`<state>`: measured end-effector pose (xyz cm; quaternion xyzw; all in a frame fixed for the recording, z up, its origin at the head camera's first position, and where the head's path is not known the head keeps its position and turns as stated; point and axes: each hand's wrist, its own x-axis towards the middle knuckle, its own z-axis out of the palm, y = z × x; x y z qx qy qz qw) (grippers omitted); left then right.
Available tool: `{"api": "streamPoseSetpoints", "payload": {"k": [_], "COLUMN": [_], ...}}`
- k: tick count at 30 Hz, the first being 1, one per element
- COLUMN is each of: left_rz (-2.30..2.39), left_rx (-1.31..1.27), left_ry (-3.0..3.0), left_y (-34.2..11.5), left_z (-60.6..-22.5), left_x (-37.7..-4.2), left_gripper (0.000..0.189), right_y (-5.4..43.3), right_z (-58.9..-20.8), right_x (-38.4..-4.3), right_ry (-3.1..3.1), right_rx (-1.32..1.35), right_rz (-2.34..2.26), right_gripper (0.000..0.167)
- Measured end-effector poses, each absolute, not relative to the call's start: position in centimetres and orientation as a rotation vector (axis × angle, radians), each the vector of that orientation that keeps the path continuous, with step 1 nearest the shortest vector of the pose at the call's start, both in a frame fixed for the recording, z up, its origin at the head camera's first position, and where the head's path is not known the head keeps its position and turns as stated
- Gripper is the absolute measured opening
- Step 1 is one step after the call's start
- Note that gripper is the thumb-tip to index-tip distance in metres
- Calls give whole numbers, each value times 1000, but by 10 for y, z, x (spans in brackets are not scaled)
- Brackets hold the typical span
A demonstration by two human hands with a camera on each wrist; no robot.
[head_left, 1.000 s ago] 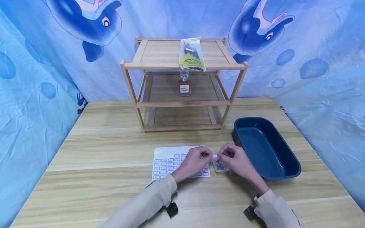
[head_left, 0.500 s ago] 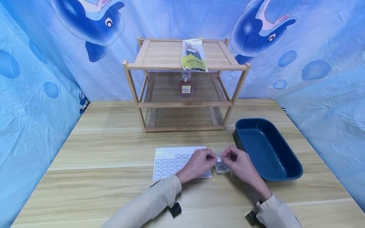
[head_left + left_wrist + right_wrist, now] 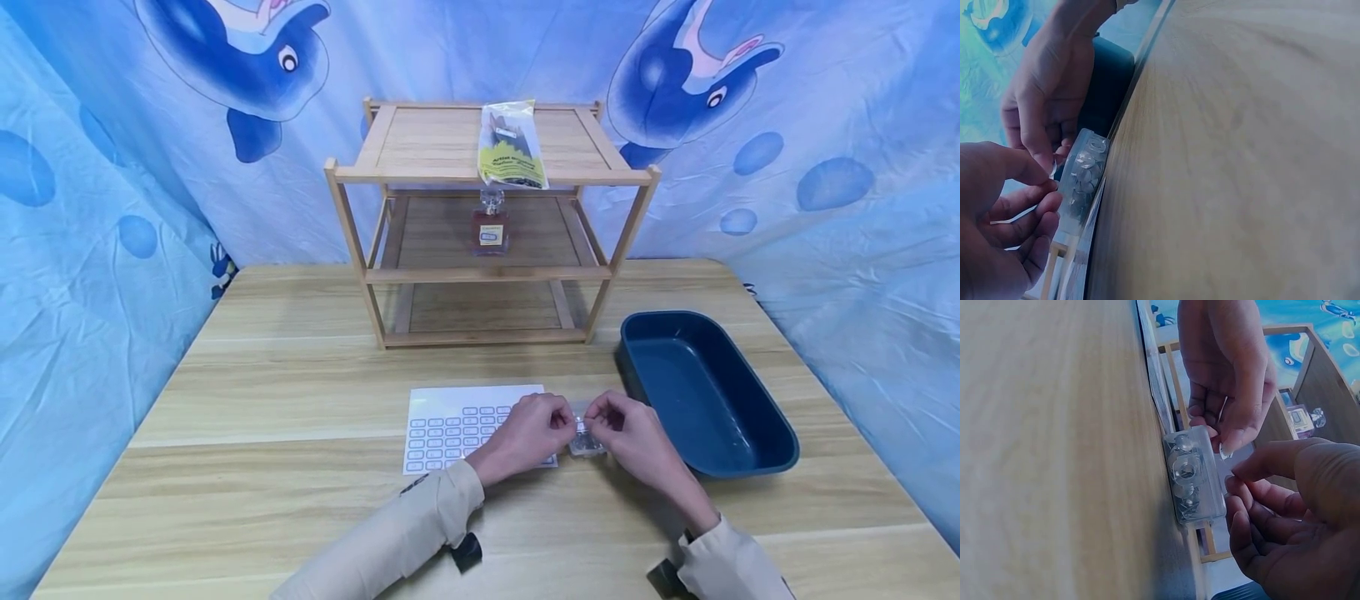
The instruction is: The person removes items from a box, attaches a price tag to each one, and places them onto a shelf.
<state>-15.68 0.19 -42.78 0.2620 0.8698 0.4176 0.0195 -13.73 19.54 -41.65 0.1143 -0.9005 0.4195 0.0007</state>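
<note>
Between my two hands, over a small clear plastic box (image 3: 1194, 478), is a small whitish label (image 3: 1225, 452). My left hand (image 3: 529, 429) pinches it between thumb and index finger. My right hand (image 3: 628, 429) meets it from the other side, thumb and index fingertips together at its edge, other fingers curled. Silver thumbtacks (image 3: 1087, 172) fill the box, which lies on the table between the hands. Under the left hand and forearm is a white sheet (image 3: 442, 400) with rows of blue-outlined labels, part of it hidden.
A dark blue plastic basin (image 3: 708, 400) stands right of my right hand. Behind is a three-tier wooden shelf (image 3: 480, 273), with a perfume bottle (image 3: 491, 225) on its middle tier and a printed packet (image 3: 513, 146) on top. A blue dolphin-print cloth (image 3: 442, 50) surrounds the table.
The view has shifted slightly. My hands have drawn a little closer together over the box, my left hand moving right, both still at the label.
</note>
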Motion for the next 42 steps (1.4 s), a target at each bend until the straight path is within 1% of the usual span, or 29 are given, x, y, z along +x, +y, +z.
{"api": "streamPoseSetpoints", "payload": {"k": [14,22,32,38,42], "left_rz": [1106,1039,996,995,1003], "left_rx": [835,809,800,786,760], "left_ry": [2739,2717,2680,2676,2681], "left_y": [6,9,12,12,11], "left_z": [-418,-410,-411,-411,-411], "left_x": [-156,-156,-159,-160,-159], "left_gripper": [10,17,16,23,24], "right_y": [195,195,194,194,194], "right_z": [-416,-419,-421,-420,-420], "right_x": [-135,-135,-136,-136,-136], "right_ry": [-2786,-2769,-2743,-2758,-2766], "right_rx": [399,440,491,488,491], "right_rz": [1257,1223,1162,1146,1148], "right_gripper": [11,14,18,19,19]}}
